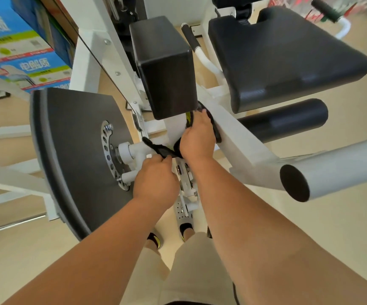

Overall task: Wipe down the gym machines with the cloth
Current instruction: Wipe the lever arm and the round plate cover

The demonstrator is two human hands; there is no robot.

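A dark cloth (pixel 160 150) with a yellow-green edge is stretched over the white frame (pixel 239 139) of a gym machine, just below a black block pad (pixel 165 67). My right hand (pixel 196 135) lies on top of the cloth and presses it against the white arm, fingers pointing away from me. My left hand (pixel 155 181) sits lower and to the left, and pinches the cloth's near end beside the white pivot hub (pixel 131 150). Part of the cloth is hidden under my right hand.
A large grey cam disc (pixel 72 146) with a perforated metal ring stands at the left. A black seat pad (pixel 283 56) and a black roller (pixel 288 117) are at the right, with a grey tube (pixel 336 166) below them. Blue boxes (pixel 24 51) are stacked at the far left.
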